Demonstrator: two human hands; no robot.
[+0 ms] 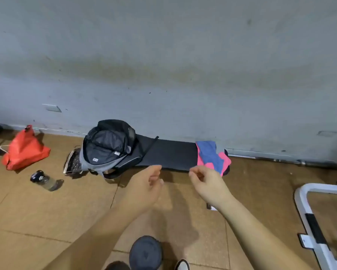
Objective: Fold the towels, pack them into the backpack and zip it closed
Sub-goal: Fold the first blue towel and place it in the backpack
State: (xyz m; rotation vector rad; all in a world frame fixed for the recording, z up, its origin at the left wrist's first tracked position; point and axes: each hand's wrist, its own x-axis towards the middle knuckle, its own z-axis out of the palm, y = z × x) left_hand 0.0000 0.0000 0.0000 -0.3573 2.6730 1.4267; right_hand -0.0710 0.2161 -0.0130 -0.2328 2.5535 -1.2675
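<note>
Right at the fingers (pixel 158 168) — black towel (pixel 171 152), near edge.

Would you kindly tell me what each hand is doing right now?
Left hand: open, fingers loosely curled, holding nothing.
Right hand: open, by the black towel edge, holding nothing.

bare forearms (pixel 247 221), dark grey-clad knee (pixel 145 252)
</note>
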